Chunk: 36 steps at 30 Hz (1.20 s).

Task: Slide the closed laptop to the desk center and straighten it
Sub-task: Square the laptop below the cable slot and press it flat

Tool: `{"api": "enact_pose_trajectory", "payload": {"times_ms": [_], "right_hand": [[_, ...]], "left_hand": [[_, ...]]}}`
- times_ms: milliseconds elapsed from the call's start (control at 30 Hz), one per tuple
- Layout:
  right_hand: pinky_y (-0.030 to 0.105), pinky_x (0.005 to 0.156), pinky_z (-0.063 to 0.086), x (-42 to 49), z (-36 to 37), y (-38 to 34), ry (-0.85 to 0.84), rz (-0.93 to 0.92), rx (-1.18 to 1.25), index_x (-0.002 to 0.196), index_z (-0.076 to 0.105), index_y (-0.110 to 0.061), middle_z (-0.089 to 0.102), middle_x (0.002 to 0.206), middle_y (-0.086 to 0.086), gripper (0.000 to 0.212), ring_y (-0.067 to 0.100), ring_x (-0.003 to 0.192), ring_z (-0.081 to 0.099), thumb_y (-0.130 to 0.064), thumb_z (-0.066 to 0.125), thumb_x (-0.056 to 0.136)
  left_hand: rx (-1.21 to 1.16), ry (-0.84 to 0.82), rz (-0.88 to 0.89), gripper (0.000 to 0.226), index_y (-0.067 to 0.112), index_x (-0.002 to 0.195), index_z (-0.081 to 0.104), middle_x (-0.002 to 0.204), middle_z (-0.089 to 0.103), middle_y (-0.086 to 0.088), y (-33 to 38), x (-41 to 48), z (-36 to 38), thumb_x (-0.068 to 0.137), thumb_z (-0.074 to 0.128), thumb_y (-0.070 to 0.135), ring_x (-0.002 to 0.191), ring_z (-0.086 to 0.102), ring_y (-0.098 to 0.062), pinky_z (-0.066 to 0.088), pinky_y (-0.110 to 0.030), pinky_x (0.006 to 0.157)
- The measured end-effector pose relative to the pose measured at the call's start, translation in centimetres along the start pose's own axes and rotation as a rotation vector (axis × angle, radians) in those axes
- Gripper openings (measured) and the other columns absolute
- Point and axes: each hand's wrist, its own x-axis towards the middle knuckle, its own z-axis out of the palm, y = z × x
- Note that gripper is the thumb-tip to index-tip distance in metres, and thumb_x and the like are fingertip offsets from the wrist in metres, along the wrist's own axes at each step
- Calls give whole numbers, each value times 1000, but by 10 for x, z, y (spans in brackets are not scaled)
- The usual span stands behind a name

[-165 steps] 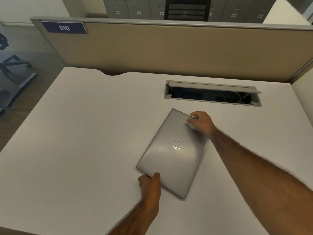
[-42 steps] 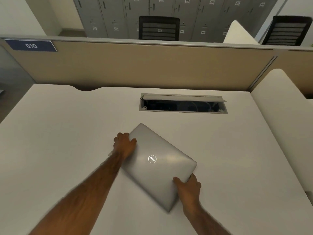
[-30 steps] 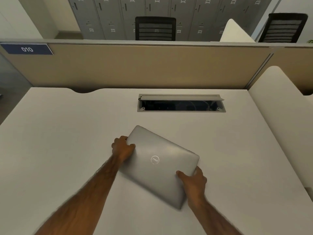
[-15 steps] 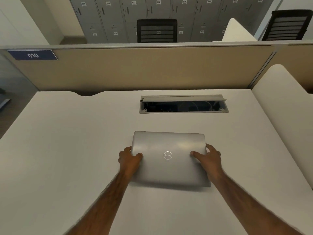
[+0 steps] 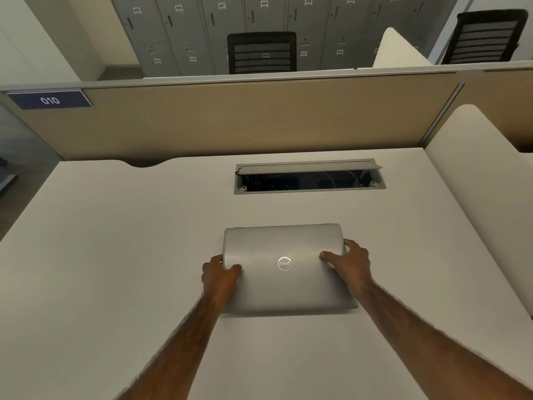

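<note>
Presently the closed silver laptop [image 5: 284, 269] lies flat on the white desk [image 5: 115, 255], near its middle, edges square to the cable tray opening [image 5: 310, 177] just beyond it. The left hand [image 5: 220, 277] clasps the laptop's left edge, thumb on the lid, fingers curled around the side. The right hand [image 5: 350, 265] grips the right edge likewise, thumb pressed on the lid near the round logo [image 5: 284, 263]. Each grip is closed on the laptop. A beige partition [image 5: 245, 119] bearing a "010" label [image 5: 49, 99] backs the desk.
</note>
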Motion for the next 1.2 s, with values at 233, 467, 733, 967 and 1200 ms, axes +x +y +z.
{"api": "enact_pose_trajectory", "payload": {"times_ms": [233, 467, 733, 967, 1200], "right_hand": [[52, 101, 53, 3, 1, 5, 24, 5, -53, 139, 58, -21, 52, 135, 12, 82, 35, 123, 57, -47, 84, 66], [52, 100, 54, 5, 0, 5, 21, 10, -72, 140, 57, -21, 52, 134, 11, 83, 35, 121, 58, -47, 84, 66], [53, 99, 55, 8, -1, 4, 1, -3, -61, 139, 57, -20, 56, 132, 12, 83, 35, 120, 60, -45, 85, 65], [52, 104, 51, 5, 0, 6, -8, 5, -103, 147, 50, -22, 48, 138, 12, 85, 35, 129, 52, -41, 83, 71], [47, 106, 46, -5, 2, 10, -9, -22, -194, 149, 45, -21, 47, 136, 13, 82, 36, 134, 47, -43, 78, 77]], "left_hand": [[-4, -37, -1, 71, 13, 143, 55, 140, 53, -12, -1, -2, 1, 77, 69, 35, 126, 57, -37, 51, -50, 107], [26, -27, 4, 62, 13, 143, 55, 141, 51, -13, -1, 3, 5, 85, 71, 30, 127, 56, -38, 51, -50, 107], [96, -17, 21, 55, 11, 138, 57, 137, 50, -14, 0, 3, 8, 87, 68, 31, 127, 54, -39, 51, -50, 105], [119, -5, 56, 51, 11, 135, 59, 135, 52, -16, -1, 0, 8, 88, 67, 29, 126, 55, -40, 50, -51, 106], [200, 22, 114, 57, 5, 143, 46, 142, 45, -20, -4, -17, 19, 92, 64, 24, 136, 41, -42, 41, -48, 110]]}}
